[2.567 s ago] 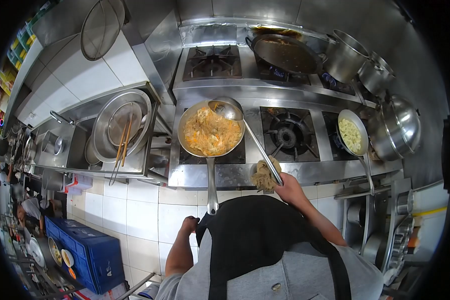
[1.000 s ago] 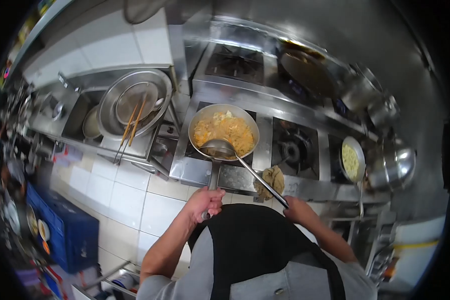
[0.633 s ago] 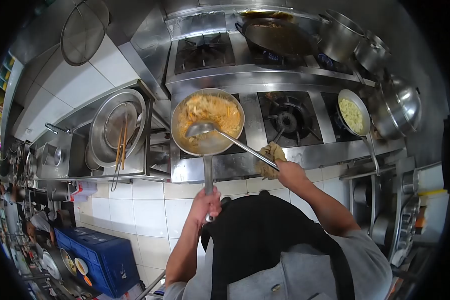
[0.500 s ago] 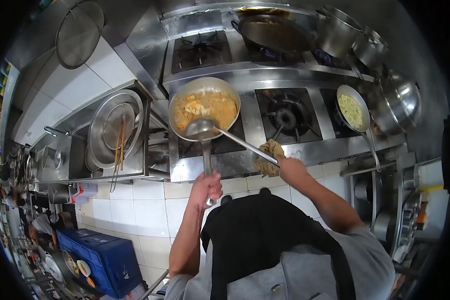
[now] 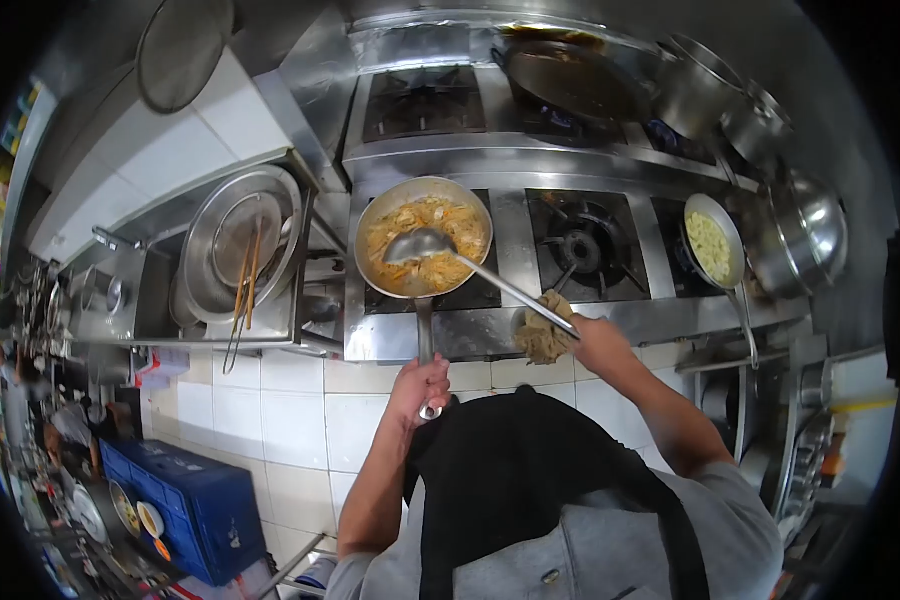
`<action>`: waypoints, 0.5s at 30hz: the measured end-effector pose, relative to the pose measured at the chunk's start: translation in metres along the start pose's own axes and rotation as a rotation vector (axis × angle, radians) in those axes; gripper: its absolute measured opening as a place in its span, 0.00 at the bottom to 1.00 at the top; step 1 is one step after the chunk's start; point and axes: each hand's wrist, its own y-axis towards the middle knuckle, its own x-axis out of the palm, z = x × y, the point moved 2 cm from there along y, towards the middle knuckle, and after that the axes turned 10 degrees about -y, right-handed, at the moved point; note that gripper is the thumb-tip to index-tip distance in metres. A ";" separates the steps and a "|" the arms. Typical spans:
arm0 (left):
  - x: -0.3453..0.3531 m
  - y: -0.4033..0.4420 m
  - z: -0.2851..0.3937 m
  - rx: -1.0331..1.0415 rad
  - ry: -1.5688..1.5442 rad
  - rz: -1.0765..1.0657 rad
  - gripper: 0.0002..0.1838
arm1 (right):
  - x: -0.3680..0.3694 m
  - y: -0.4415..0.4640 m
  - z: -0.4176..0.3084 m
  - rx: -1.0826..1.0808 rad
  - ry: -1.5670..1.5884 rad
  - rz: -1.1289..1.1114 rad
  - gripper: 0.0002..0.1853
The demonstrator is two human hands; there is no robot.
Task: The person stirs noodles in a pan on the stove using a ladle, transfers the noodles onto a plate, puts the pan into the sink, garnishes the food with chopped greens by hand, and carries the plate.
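Note:
My left hand (image 5: 420, 388) is wrapped round the handle of a frying pan (image 5: 364, 262), which sits over a front burner of the stove. Orange-yellow food in sauce (image 5: 440, 212), with pale and orange pieces, fills the pan. In my right hand (image 5: 598, 343) is the long handle of a metal ladle (image 5: 422, 244). The ladle's bowl rests in the food near the pan's middle, rounded back upward. A crumpled brown cloth (image 5: 543, 335) lies at the stove's front edge, right by my right hand; I cannot tell whether the hand touches it.
To the right is a bare burner (image 5: 582, 245), then a small pan of pale green pieces (image 5: 708, 246). A large dark pan (image 5: 575, 80) and tall pots (image 5: 695, 90) stand behind. Left are a steel basin (image 5: 195, 275) with chopsticks (image 5: 247, 270) and a faucet (image 5: 117, 238). Blue crates (image 5: 195, 510) stand lower left.
The ladle's bowl has moved from the pan's near-left side toward its middle. The food looks more stirred and spread. The camera view has shifted slightly; both hands keep their holds.

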 end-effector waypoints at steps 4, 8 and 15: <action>0.005 0.001 0.000 -0.043 -0.020 0.006 0.06 | -0.011 0.040 0.010 0.017 0.015 0.077 0.09; 0.008 0.002 -0.002 -0.034 -0.007 0.022 0.10 | -0.005 0.108 -0.003 -0.088 -0.032 0.190 0.09; 0.008 0.001 -0.004 -0.019 -0.001 0.056 0.09 | -0.028 0.099 -0.006 -0.234 -0.379 0.061 0.10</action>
